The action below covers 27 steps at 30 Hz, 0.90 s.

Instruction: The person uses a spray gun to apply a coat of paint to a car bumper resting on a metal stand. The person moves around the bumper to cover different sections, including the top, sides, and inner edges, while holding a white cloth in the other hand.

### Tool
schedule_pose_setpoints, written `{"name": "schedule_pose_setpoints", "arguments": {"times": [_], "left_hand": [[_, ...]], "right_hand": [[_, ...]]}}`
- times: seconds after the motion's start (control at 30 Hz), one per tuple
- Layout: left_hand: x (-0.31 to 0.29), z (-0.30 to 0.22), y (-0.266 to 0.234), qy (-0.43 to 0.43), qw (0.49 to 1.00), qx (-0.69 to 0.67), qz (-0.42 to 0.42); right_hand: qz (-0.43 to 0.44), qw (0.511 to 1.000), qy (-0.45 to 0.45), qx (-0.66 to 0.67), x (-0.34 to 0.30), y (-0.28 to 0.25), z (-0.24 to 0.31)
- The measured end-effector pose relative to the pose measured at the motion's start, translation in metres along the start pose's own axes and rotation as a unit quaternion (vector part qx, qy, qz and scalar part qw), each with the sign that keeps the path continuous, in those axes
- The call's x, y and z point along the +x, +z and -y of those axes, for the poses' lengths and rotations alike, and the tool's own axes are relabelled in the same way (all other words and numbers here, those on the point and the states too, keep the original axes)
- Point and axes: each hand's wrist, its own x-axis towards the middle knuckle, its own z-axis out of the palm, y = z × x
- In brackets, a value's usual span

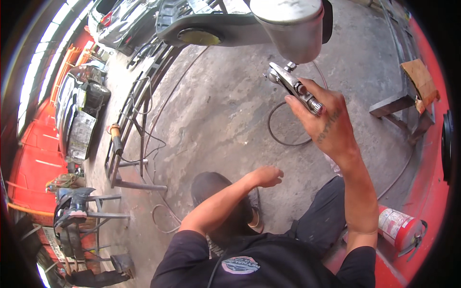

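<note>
My right hand [333, 120] is wrapped round a silver paint spray gun [295, 86], raised at the upper right. Its large metal cup [293, 29] sits on top of the gun. Behind the cup runs a long dark grey panel [230, 31], like a car body part, with a round opening near its left end. Whether the gun touches the panel cannot be made out. My left hand [269, 176] hangs over my lap, its fingers loosely curled together and nothing seen in them.
A thin hose [271, 126] loops on the concrete floor. On the left stands a metal frame rack [134, 120] with an orange-and-black tool [115, 138] on it. A red fire extinguisher [398, 228] lies at the lower right. Near the red wall is a metal stand [394, 104].
</note>
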Motion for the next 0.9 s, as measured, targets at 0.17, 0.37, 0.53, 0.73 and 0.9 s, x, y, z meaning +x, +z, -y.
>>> {"name": "schedule_pose_setpoints", "arguments": {"times": [0.17,0.37,0.53,0.73,0.9], "left_hand": [[0.001,0.0,-0.004,-0.007,1.0,0.006,-0.006],[-0.001,0.003,0.0,-0.012,1.0,-0.003,-0.017],[0.003,0.006,0.004,-0.001,1.0,0.016,-0.019],[0.011,0.012,0.011,0.054,0.997,0.046,-0.021],[0.012,0.004,0.003,0.028,0.998,0.046,0.021]], "right_hand": [[-0.024,0.997,-0.075,-0.003,0.025,0.002,0.02],[-0.068,0.973,-0.218,-0.01,0.044,0.003,0.044],[-0.046,0.992,-0.113,0.009,0.023,0.006,0.023],[-0.041,0.997,-0.058,0.002,-0.023,0.011,-0.023],[-0.082,0.991,0.101,0.018,-0.059,-0.032,-0.008]]}}
